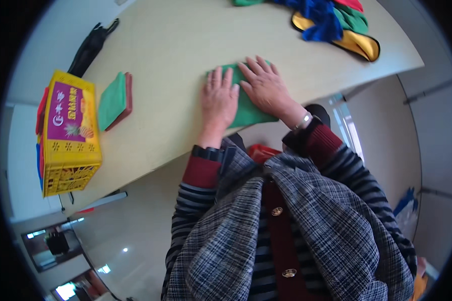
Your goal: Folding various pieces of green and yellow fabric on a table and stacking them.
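Observation:
A green cloth lies flat on the pale table near its front edge. Both palms rest on top of it and hide much of its upper part. My left hand presses on the cloth's left side, with its fingers stretched away from me. On the upper right part lies my right hand, angled inward with its fingers spread. Neither hand grips anything. To the left of my hands sits a small stack of folded cloths, a green one on top and a dark red one showing below.
A yellow plastic crate with a purple label stands at the table's left end. Behind it lies a black folded item, perhaps an umbrella. Blue, green, red and yellow cloths are heaped at the far right. The table's front edge runs before me.

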`<state>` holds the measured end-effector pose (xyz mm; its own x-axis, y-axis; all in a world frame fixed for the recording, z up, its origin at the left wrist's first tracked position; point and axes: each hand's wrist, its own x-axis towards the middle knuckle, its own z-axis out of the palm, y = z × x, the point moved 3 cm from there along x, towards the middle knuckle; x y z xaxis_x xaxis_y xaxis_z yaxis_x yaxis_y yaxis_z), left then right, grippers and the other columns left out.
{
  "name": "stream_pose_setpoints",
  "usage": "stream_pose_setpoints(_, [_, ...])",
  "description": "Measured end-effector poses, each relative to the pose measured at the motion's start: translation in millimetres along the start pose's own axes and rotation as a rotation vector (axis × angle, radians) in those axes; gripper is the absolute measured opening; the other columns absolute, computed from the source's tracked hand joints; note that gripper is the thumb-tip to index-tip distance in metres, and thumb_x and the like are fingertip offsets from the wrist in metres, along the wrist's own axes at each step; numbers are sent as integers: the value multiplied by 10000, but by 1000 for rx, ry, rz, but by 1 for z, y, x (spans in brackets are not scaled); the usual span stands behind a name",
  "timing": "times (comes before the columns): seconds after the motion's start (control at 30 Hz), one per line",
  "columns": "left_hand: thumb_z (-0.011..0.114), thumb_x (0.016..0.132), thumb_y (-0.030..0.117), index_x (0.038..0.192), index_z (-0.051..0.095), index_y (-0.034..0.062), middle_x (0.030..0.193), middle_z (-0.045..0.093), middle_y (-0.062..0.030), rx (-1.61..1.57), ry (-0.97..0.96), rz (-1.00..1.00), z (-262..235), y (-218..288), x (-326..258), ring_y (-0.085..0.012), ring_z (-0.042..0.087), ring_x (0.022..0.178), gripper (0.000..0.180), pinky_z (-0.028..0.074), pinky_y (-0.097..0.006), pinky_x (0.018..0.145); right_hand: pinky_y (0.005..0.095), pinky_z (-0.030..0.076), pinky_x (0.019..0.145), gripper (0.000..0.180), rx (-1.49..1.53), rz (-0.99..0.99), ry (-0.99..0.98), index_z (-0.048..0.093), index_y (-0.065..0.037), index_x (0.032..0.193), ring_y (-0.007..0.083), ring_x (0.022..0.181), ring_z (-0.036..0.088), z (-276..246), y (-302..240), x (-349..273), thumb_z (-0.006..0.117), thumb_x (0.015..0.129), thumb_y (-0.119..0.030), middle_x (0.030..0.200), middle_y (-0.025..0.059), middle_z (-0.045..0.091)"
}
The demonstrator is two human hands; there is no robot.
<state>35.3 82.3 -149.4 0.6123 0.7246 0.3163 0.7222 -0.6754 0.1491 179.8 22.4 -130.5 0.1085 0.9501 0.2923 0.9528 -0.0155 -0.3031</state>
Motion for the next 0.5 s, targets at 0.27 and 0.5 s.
stream_pose_setpoints(0.27, [442, 1039, 347, 1497, 414, 72, 1581, 339, -182, -108, -9, -14, -1, 7, -7, -372, 328, 1446, 535, 269, -483, 1186, 510, 253, 1191, 538, -18, 27, 93, 441, -104, 1482, 362, 1449, 339, 3, 28, -14, 456, 1016, -373, 1543, 154, 412])
stream_pose_setpoints(0.5, [381, 1060, 361, 1525, 366, 62, 1582, 324, -207, -96, -24, -48, 0, -2, -14, -378, 306, 1459, 553, 248, -473, 1194, 501, 249, 1195, 551, -36, 114, 104, 417, -99, 1493, 355, 1444, 349, 1, 34, -14, 444, 1021, -381, 1519, 160, 433])
